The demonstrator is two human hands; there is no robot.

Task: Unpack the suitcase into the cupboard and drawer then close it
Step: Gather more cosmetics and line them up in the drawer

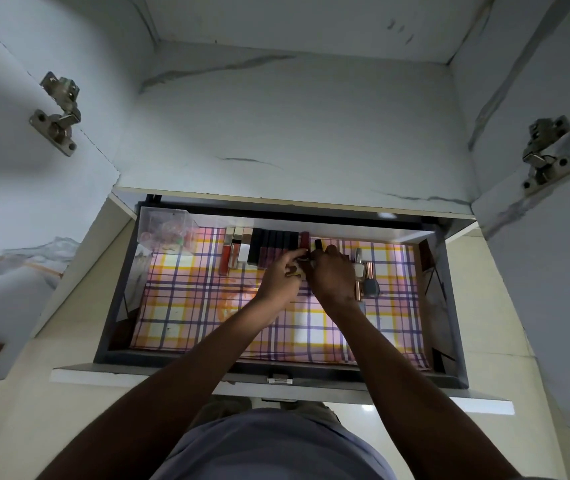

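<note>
Fingers (pixel 296 255) of both hands pinch 1 red tube (pixel 304 241) inside the drawer (pixel 278 367); nudging sideways could topple the neighbouring tubes (pixel 269 247).

The drawer (pixel 110 327) is sitting pulled all the way out, and a plaid liner (pixel 207 306) in pink, yellow and purple is covering its bottom. A clear plastic box (pixel 166 226) is sitting in the far-left corner. A row of lip gloss tubes (pixel 259 249) is lying side by side along the back edge. A few more small cosmetics (pixel 366 275) are lying clustered toward the right, a nail polish bottle among them.
</note>
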